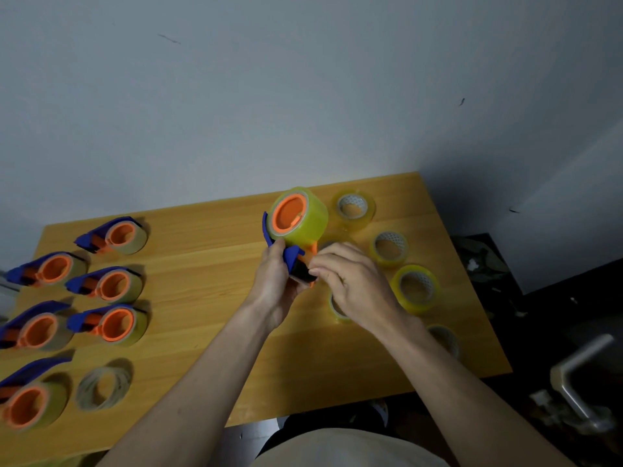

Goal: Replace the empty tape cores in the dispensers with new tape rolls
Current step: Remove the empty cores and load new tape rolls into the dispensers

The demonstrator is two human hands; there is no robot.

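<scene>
Nearest the camera, the left hand [276, 284] is gripping the blue-and-orange tape dispenser [291, 256] by its handle, holding it up off the wooden tabletop [209, 264], while the right hand [350, 281] is pinching at the cutter end — probably the loose tape end, though the fingers are hiding it. Just beyond, the fresh yellow tape roll [305, 219] is sitting on the dispenser's orange hub, so this reload looks almost done. The risks here are in the threading: the tape end could be sticking back onto the roll or folding on itself if the pinch slips, and fingertips are working close to the cutter teeth. A tilted dispenser could also be letting the roll slide off the hub. Farther right, spare tape rolls [389, 247] are waiting — an elbow could be knocking them off. At left, other dispensers [113, 284] are lying in rows beside one empty tape core [102, 387].
</scene>
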